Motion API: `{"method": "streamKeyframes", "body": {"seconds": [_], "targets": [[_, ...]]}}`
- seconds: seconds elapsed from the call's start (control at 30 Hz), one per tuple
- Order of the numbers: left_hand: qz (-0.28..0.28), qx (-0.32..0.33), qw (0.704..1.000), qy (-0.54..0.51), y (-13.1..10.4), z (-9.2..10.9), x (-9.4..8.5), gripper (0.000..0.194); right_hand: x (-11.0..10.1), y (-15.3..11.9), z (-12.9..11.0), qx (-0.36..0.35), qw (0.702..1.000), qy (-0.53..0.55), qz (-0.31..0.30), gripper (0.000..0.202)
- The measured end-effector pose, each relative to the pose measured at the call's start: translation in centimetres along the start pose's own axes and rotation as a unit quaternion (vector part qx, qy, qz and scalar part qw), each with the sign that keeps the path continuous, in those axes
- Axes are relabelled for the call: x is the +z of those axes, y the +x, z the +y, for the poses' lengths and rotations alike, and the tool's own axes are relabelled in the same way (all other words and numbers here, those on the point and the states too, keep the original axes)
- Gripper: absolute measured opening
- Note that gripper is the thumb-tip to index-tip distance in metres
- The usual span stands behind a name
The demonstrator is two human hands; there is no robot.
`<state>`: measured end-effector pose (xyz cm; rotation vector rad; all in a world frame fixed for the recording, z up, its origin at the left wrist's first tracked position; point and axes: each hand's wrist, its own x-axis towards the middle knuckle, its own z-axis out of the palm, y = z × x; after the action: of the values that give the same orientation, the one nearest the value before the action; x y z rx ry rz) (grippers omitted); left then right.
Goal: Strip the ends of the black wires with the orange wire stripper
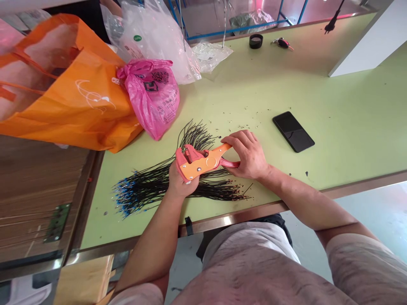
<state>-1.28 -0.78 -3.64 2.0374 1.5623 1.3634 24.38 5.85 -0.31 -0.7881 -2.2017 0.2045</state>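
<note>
Currently, your right hand [249,154] grips the 2 handles of the orange-and-red wire stripper [203,164] above the black wires [155,183].

Your left hand [181,182] is at the tool's head, its fingers mostly hidden, so whether they pinch anything cannot be told; the wires lie on the green tabletop [299,89], blue tips to the left, with the phone [294,131] to the right and the pink bag [155,95] beyond them.

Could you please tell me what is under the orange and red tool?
Below the tool, part of the left hand and black wires can be seen. The left fingers are mostly covered, so what they hold cannot be told.
</note>
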Motion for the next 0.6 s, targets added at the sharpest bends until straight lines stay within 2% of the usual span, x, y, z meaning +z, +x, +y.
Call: {"method": "streamKeyframes", "body": {"seconds": [0.1,0.43,0.53,0.6], "targets": [[0.031,-0.019,0.999,-0.022,-0.3,-0.4,-0.3,0.023,0.0,0.0,0.0,-0.014,1.000,-0.002,0.013,0.049],[0.018,-0.088,0.993,-0.081,0.3,0.7,-0.5,0.027,-0.2,0.1,0.1,-0.004,1.000,-0.012,-0.013,0.051],[0.054,-0.138,0.980,-0.132,0.5,1.3,-0.3,0.025,-0.2,0.1,0.1,-0.004,1.000,-0.015,-0.020,0.051],[0.080,-0.177,0.961,-0.199,0.5,1.7,0.0,0.030,-0.3,0.1,0.1,-0.004,1.000,-0.018,-0.021,0.051]]}}
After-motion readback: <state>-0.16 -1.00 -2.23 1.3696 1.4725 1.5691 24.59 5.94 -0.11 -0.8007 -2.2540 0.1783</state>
